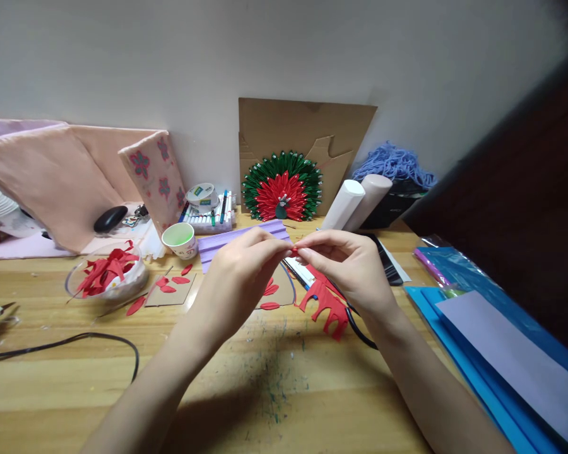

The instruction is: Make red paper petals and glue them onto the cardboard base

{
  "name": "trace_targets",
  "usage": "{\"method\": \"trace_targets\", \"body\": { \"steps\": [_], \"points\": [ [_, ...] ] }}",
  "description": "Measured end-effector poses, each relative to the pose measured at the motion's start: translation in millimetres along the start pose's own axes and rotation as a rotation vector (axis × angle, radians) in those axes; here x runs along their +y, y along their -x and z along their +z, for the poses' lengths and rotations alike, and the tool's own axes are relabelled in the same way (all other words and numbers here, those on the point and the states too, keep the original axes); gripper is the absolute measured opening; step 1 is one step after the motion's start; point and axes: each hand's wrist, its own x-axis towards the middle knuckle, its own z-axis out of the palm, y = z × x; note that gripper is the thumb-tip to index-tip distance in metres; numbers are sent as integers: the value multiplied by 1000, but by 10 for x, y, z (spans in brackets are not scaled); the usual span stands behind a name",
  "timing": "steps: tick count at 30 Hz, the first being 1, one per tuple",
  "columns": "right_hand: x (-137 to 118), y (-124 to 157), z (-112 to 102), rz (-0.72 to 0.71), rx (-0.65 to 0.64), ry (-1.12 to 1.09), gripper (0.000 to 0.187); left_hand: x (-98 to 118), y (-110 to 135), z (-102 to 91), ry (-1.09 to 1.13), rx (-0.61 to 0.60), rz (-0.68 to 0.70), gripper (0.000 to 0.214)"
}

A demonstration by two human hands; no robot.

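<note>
Red piece (295, 251): being pinched between the fingertips of both hands, above the bench (236, 397); tiny, mostly covered, shape unclear.
Left hand (243, 265): grip grasping red piece from the left, back of hand facing camera.
Right hand (353, 265): grip grasping same piece from the right, thumb and forefinger meeting at it.
Red cut strip (320, 297): lying just below right hand, scalloped edge showing.
Rounded cardboard (283, 297): lying below the hands, partly hidden, carrying red petals (271, 289).
Purple pleated sheet (218, 246): lying behind left hand, partly covered.
Square cardboard (183, 294): lying left of left hand, carrying more red petals; another petal (136, 306) lying just beside.
Paper cup (184, 250): standing behind square cardboard, showing green inside.
Clear bowl (71, 291): holding red scraps (106, 271), left of cup.
Marker box (203, 222): sitting behind cup, tape roll (202, 194) resting on top.
Peacock figure (303, 170): fanning green and red, standing before brown board (307, 126).
White roll (344, 205): leaning right of peacock figure, blue yarn (392, 162) heaping behind.
Blue sheets (430, 313): lying far right, lilac sheet (511, 366) covering part.
Black cable (89, 335): curving across bench, left side.
</note>
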Motion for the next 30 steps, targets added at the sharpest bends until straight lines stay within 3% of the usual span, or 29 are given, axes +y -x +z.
{"method": "trace_targets", "body": {
  "steps": [11, 13, 21, 30],
  "points": [
    [-76, 87, 0, -238, 45, 382, 12, -9, -15, 25, 42, 26, 41, 12],
    [-81, 86, -8, -212, 46, 373, 12, -11, -12, 22, 27, 30, 55, 11],
    [-68, 3, -94, 129, -23, 84, 8, -13, 16, -10, -44, -35, 126, 17],
    [-72, 6, -65, 111, -21, 93, 10, -20, 9, 3, -60, -2, 114, 13]
  ]
}}
